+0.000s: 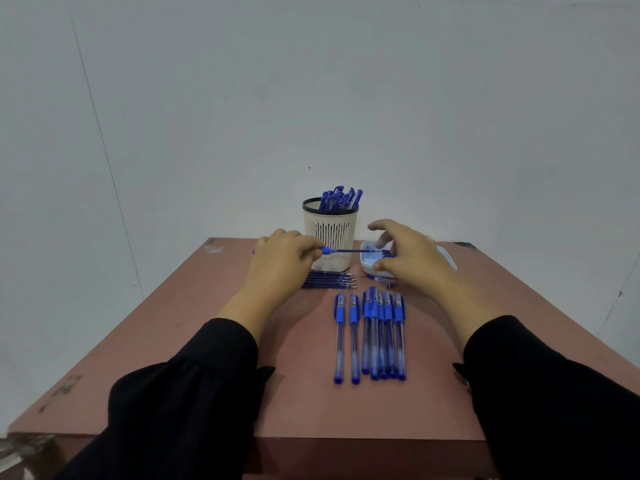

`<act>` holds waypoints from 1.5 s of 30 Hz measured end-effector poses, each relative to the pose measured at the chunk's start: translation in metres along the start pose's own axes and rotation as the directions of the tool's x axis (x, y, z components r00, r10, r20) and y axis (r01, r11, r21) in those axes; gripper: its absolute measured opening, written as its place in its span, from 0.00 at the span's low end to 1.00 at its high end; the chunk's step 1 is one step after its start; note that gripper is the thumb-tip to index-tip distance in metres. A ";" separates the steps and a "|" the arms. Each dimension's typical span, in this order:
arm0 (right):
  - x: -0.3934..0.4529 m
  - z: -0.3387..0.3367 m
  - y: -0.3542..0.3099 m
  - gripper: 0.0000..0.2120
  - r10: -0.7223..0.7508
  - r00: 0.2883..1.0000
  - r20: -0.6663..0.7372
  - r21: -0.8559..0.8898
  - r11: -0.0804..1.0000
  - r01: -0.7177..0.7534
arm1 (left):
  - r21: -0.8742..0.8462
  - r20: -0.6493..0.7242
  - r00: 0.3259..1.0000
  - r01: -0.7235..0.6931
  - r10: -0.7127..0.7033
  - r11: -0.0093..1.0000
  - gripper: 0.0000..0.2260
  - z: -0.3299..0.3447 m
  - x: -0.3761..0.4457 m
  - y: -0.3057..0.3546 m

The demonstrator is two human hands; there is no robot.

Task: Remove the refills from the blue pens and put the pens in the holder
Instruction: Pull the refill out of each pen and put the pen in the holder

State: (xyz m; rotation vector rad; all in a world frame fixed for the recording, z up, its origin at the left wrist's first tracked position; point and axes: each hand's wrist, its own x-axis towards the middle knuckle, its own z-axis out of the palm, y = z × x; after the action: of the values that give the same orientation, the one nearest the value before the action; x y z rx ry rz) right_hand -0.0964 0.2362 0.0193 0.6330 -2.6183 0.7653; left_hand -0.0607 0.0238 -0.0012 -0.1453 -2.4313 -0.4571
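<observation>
At frame centre the left hand [282, 263] pinches a blue pen [325, 251] by its grip, its refill [349, 251] jutting right toward the right hand [410, 256] – fingers spread loose over a white tray [369, 263]. Behind stands the slotted holder [330, 230], pens inside; loose refills [327, 281] and a row of pens [375, 336] lie nearer on the reddish-brown table [194, 341] – bare grey wall [311, 81] above

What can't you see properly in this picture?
- Tray: head view, right hand covers most of it.
- Pen the left hand holds: its right end hides under the right hand.
- Holder: count of pens inside, too small.
- Right fingers: blurred.
</observation>
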 end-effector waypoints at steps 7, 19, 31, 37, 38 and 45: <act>0.000 0.003 -0.002 0.04 0.017 1.000 -0.008 0.079 0.997 -0.016 | -0.028 0.012 1.000 -0.006 0.006 1.000 0.10 0.002 -0.001 0.002; 0.003 -0.009 0.010 0.05 0.099 0.987 0.129 -0.079 0.993 -0.089 | -0.033 -0.016 0.999 -0.041 0.040 0.999 0.10 0.006 -0.004 0.007; 0.001 -0.003 0.005 0.01 0.135 0.984 0.117 0.017 0.990 -0.138 | -0.028 -0.003 0.999 -0.033 0.033 0.999 0.10 0.006 -0.004 0.008; 0.000 0.007 -0.014 0.05 0.190 0.980 0.062 0.554 0.810 -0.192 | -0.051 -0.019 0.999 -0.039 0.038 0.998 0.10 0.005 -0.004 0.010; -0.002 0.009 -0.015 0.05 0.206 0.973 0.101 0.596 0.771 -0.225 | -0.052 -0.022 0.999 -0.042 0.040 0.998 0.10 0.006 -0.004 0.010; -0.006 0.014 -0.025 0.09 0.197 0.963 0.184 0.651 0.710 -0.270 | -0.082 -0.049 0.995 -0.088 0.084 0.993 0.09 0.009 -0.004 0.012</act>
State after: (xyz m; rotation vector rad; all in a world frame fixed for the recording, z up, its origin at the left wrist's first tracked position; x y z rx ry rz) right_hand -0.0819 0.2113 0.0159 0.5155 -2.4896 1.8583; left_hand -0.0610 0.0381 -0.0069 -0.2717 -2.3516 -0.5183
